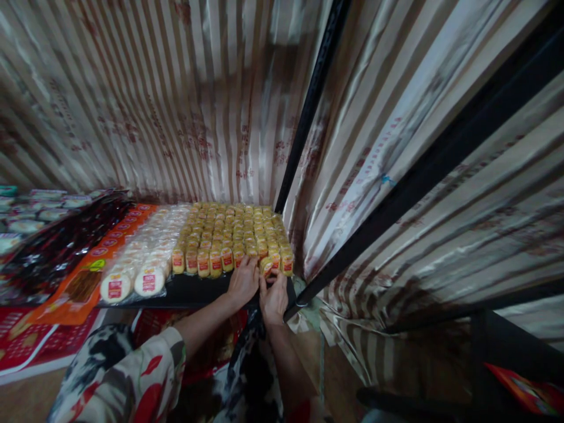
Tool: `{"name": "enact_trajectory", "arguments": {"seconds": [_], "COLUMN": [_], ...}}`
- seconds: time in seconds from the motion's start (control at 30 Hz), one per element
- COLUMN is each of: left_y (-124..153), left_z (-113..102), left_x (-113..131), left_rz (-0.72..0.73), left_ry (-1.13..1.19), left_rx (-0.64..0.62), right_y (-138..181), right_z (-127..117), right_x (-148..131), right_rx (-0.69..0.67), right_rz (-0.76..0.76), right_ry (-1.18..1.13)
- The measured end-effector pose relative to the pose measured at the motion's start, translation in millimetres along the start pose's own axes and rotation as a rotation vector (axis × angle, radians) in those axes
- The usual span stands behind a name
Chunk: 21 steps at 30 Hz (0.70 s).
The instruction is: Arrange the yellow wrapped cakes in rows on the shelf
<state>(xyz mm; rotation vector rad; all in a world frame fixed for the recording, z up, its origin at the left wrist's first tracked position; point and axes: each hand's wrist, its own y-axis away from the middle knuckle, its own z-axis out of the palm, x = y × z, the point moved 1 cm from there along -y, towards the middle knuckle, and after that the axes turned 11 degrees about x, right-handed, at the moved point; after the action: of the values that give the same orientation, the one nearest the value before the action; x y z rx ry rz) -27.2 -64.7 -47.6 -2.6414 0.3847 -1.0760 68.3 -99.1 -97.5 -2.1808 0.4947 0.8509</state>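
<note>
Rows of small yellow wrapped snack cakes (pixel 220 235) with red labels stand close together on a dark shelf (pixel 185 291). At the right part of the front row, my right hand (pixel 274 298) pinches one wrapped snack cake (pixel 266 266), which leans out of line with its neighbours. Close beside it, my left hand (pixel 244 283) reaches into the front row with bent fingers pressed together. Its fingertips touch the packs there, but what they hold, if anything, is hidden.
Left of the cakes lie clear-wrapped round white biscuits (pixel 150 281), an orange packet (pixel 88 276) and dark shiny packs (pixel 66 247). A black upright post (pixel 308 111) and a thick slanted bar (pixel 396 182) frame the right. Striped cloth (pixel 198 100) hangs behind. Red boxes (pixel 57 341) sit below.
</note>
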Motion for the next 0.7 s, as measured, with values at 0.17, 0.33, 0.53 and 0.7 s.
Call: {"name": "enact_trajectory", "arguments": {"seconds": [0.17,0.33,0.53,0.7], "left_y": [1,1,2,7], "left_z": [3,4,3,3], "left_x": [-10,-12,-12,-11], "left_rz": [0.016,0.025,0.044,0.183], "left_ry": [-0.039,-0.03,-0.008,0.008], "left_rx": [-0.028,-0.025,-0.028,-0.058], "right_y": [-5,-8,-9,-5], "right_z": [3,10,18,19], "right_x": [-2,-2,-1,2], "right_rx": [-0.007,-0.044,-0.118,-0.069], "right_rz": [-0.037,-0.023,-0.018,-0.084], "right_ry": [0.004,-0.014,-0.094,-0.121]}}
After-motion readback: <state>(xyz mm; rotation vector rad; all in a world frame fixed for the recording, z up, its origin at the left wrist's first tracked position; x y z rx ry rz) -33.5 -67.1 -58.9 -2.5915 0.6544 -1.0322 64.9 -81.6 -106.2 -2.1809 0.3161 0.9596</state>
